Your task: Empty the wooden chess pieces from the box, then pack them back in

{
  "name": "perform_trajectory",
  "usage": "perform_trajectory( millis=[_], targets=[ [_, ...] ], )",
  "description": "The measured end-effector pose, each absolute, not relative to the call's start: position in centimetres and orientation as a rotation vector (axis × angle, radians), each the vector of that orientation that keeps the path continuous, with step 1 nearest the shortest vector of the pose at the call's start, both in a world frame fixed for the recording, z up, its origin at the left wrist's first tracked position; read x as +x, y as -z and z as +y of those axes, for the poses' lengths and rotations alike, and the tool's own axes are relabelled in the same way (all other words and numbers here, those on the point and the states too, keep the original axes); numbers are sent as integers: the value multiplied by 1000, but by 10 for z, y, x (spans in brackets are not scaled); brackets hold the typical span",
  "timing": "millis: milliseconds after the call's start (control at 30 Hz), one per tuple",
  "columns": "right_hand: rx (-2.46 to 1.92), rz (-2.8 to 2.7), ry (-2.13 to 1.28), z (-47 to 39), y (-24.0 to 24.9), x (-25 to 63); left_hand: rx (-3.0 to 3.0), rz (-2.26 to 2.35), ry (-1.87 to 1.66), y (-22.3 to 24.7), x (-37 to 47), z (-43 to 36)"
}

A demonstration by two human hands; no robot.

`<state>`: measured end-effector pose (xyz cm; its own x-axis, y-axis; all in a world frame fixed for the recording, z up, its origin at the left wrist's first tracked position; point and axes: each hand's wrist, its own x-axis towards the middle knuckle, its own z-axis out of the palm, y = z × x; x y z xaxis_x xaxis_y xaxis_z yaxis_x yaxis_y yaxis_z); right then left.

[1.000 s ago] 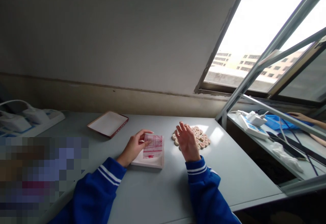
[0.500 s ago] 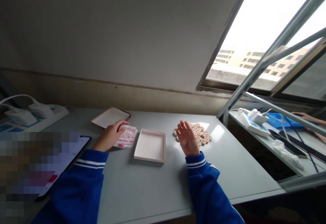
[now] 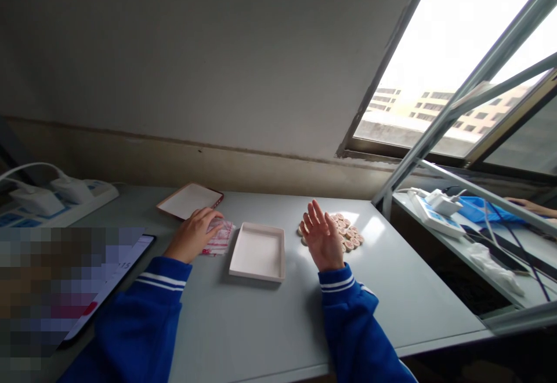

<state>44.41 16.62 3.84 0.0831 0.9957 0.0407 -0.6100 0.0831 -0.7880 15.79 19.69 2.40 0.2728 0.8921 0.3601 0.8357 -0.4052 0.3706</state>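
My left hand (image 3: 194,234) hovers over or rests on the left part of a folded white sheet with red lines (image 3: 221,238); its thumb is apart from the fingers, and whether it touches the sheet is unclear. In the middle of the desk lies a shallow white box tray (image 3: 257,252) with nothing in it. To its right my right hand (image 3: 322,237) is raised, palm turned up and fingers spread, with nothing in it. Behind that hand sits a cluster of round wooden Chinese chess pieces (image 3: 349,235), partly hidden by the fingers.
A box lid (image 3: 189,200), its inside facing up, lies behind my left hand. At left are a tablet (image 3: 124,264) with a blurred screen and a power strip (image 3: 102,191). Metal bars (image 3: 435,122) stand at right; beyond them another person's hand (image 3: 528,205) shows over a second desk.
My right hand has opened and turned its palm further up. My left hand has shifted slightly right, its fingers covering more of the sheet. The view has moved a little.
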Motion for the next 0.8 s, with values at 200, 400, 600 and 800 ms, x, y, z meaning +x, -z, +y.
perform_trajectory(
  millis=[200, 400, 600, 800],
  targets=[
    [-710, -612, -1295, 171, -30, 446, 2474, 1654, -793, -20, 159, 197],
    [-686, -552, -1294, 173, -30, 448, 2502, 1652, -664, -19, 164, 196],
    [-731, -630, -1239, 160, -40, 465, 2400, 1606, -730, -12, 165, 198],
    [-1155, -878, -780, 111, -25, 524, 2167, 1435, -871, -21, 157, 202]
  ],
)
